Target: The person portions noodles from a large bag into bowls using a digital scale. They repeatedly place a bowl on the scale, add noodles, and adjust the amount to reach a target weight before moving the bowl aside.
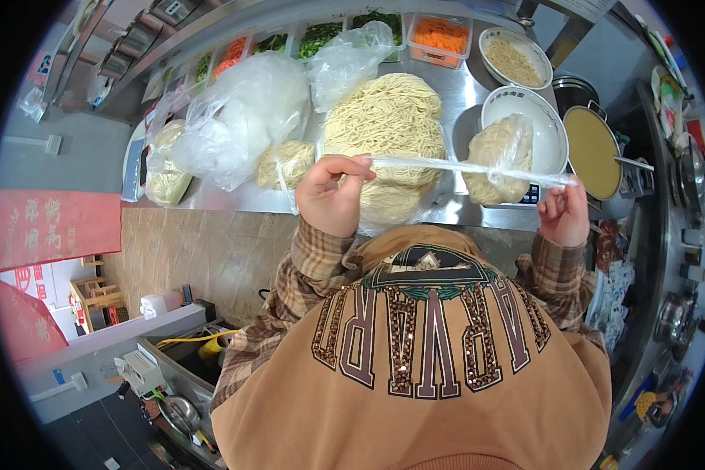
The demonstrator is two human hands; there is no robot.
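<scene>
My left hand pinches one end of a clear plastic bag's twisted handles, and my right hand pinches the other end. The handles are pulled taut between them, crossing in front of a heap of fresh noodles on the steel counter. Closer to my right hand, where the handles cross, is the bag of noodles. It overlaps the rim of a white bowl; whether it hangs or rests there, I cannot tell. Part of a digital scale shows beneath the bag.
More bagged noodles and a bundle of plastic bags are left of the heap. Tubs of chopped vegetables, one with carrot, line the back. A bowl of noodles and a pot of yellowish liquid stand at right.
</scene>
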